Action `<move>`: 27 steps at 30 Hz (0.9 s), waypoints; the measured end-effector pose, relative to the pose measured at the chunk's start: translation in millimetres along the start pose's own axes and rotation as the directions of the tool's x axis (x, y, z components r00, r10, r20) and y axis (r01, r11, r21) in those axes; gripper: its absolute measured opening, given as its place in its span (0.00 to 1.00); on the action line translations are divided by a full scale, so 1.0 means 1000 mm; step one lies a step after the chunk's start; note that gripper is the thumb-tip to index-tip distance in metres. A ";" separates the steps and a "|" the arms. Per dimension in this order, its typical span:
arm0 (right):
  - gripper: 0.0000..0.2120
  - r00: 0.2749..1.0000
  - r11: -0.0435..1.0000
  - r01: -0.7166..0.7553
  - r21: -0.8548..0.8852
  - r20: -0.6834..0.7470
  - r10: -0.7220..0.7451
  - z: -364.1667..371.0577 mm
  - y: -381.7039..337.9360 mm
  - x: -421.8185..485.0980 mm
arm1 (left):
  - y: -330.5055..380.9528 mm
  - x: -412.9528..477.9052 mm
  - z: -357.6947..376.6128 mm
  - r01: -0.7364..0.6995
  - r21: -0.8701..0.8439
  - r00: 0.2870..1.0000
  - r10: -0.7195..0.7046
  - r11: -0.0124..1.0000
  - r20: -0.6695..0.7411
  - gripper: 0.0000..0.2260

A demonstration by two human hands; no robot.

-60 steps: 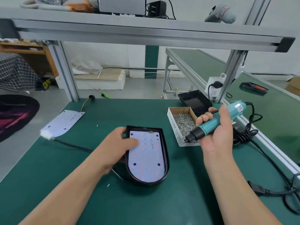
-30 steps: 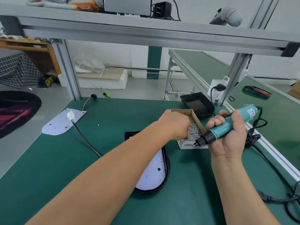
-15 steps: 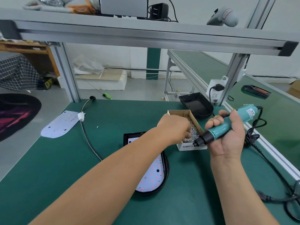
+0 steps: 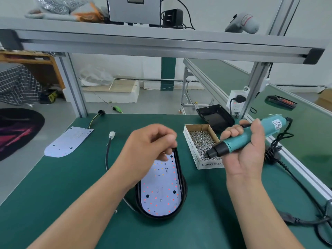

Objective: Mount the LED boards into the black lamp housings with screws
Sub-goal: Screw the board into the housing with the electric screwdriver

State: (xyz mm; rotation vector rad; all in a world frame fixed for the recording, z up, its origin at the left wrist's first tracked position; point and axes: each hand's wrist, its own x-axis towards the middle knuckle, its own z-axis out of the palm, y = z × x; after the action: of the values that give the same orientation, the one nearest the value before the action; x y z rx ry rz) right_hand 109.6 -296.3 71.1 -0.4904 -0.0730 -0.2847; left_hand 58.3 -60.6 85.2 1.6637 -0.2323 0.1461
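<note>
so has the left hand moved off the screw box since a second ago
Yes. The left hand has pulled back to the left, off the screw box, and is now over the far end of the black lamp housing, fingers curled.

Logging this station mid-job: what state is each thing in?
LED board: lying inside black lamp housing.
Spare LED board: loose on table.
Screw box: open, full.
Electric screwdriver: gripped by right hand, held up.
Left hand: fingers curled over board; contents unclear.
White connector: unplugged.
</note>
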 end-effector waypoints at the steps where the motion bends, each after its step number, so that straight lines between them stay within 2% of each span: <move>1: 0.11 1.000 1.000 -0.002 0.006 0.021 0.002 0.005 0.002 -0.004 | -0.001 -0.013 -0.008 0.017 -0.047 1.000 -0.019 0.999 -0.023 0.03; 4: 0.11 0.996 1.000 -0.009 0.001 0.087 0.009 0.021 0.005 -0.019 | -0.009 -0.035 -0.026 0.088 -0.148 0.994 -0.096 0.985 -0.049 0.02; 7: 0.11 0.991 1.000 -0.017 -0.014 0.132 0.019 0.035 0.011 -0.033 | -0.015 -0.040 -0.029 0.133 -0.159 0.989 -0.140 0.978 -0.035 0.05; 10: 0.11 0.991 1.000 -0.024 -0.010 0.132 0.025 0.046 0.019 -0.038 | -0.018 -0.039 -0.025 0.158 -0.157 0.986 -0.164 0.975 -0.024 0.06; 16: 0.12 0.991 0.999 -0.023 -0.039 0.130 0.028 0.051 0.031 -0.036 | -0.023 -0.042 -0.016 0.245 -0.255 0.969 -0.243 0.935 0.042 0.07; 21: 0.12 0.990 0.997 -0.027 -0.066 0.137 0.036 0.040 0.036 -0.040 | -0.023 -0.044 -0.013 0.268 -0.291 0.963 -0.256 0.918 0.079 0.09; 27: 0.12 0.990 0.997 -0.030 -0.066 0.135 0.038 0.036 0.033 -0.040 | -0.025 -0.045 -0.010 0.256 -0.258 0.966 -0.238 0.932 0.099 0.12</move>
State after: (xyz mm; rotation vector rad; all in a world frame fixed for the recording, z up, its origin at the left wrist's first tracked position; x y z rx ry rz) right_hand 81.2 -241.3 81.8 -0.5740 -0.1889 -0.2203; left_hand 20.6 -45.8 51.9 1.4132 -0.0855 -0.1273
